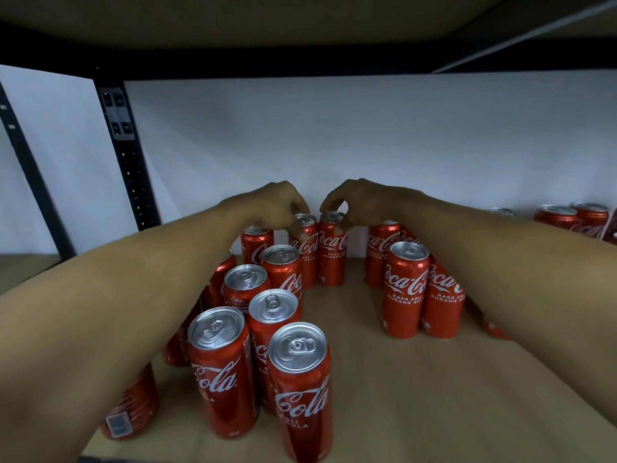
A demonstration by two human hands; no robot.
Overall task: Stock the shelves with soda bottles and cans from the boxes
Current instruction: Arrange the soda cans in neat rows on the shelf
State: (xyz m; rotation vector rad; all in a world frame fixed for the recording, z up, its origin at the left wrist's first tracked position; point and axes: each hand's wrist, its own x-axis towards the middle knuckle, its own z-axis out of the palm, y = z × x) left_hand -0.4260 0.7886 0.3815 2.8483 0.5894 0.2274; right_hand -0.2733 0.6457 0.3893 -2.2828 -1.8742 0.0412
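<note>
Cans under the hands number two: left can [305, 252] and right can [332, 259], upright and touching at the far edge of the shelf [417, 379], against the wall [334, 128]. The left hand [277, 203] curls its fingers over the left can's rim. The right hand [354, 202] pinches the right can's rim. Top grips probably keep the fingers clear of neighbouring stock, so each can seats tight in the back row. A cluster [297, 379] stands near left in staggered rows. A pair [405, 289] stands right of the gap, labels forward. Further cans [556, 217] line the far right. The bare lane between groups likely serves as forearm access.
</note>
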